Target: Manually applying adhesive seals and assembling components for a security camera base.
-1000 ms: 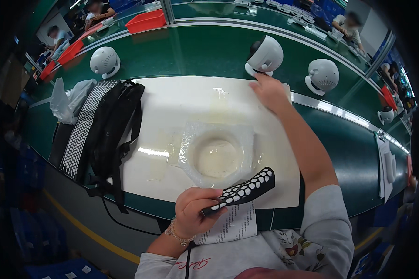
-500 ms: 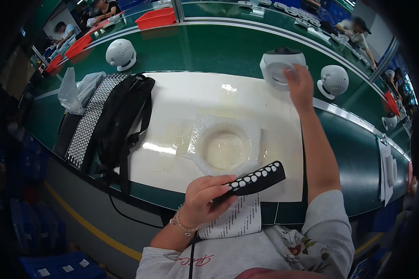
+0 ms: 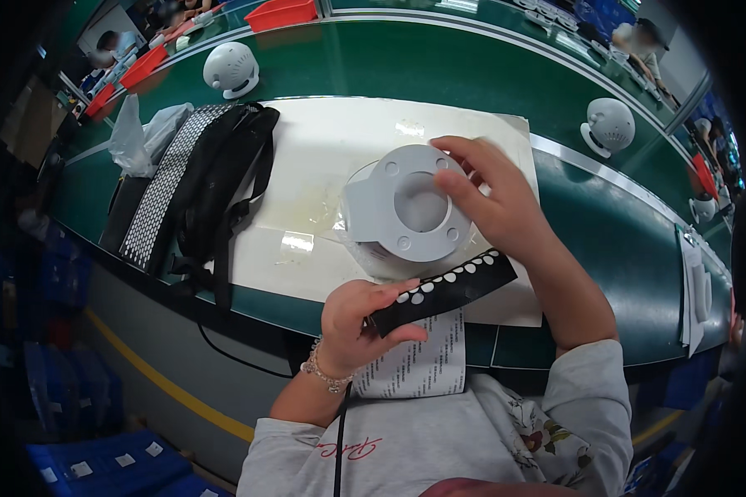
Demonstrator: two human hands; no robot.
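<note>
A white round device [image 3: 375, 211] sits with its ring-shaped base turned up, over the plastic-wrapped foam ring [image 3: 375, 267] on the white mat. My right hand [image 3: 493, 195] grips the base's right rim, thumb at the central opening and fingers over the far edge. Several small round recesses dot the base. In my left hand [image 3: 356, 319] is a black strip with white round dots [image 3: 452, 290], pinched at its left end and held just in front of the device. Below the strip hangs a white printed sheet [image 3: 414, 364].
Two white round devices stand on the green bench, one back left [image 3: 231, 69] and one back right [image 3: 608, 127]. A black bag-like item with a white-dotted panel [image 3: 224, 186] and a clear plastic bag [image 3: 145, 137] lie left. Red trays [image 3: 280, 13] and co-workers are beyond.
My right hand has brought the white device from the back right to the foam ring, its base now facing up. The dotted strip stays in my left hand, slightly turned.
</note>
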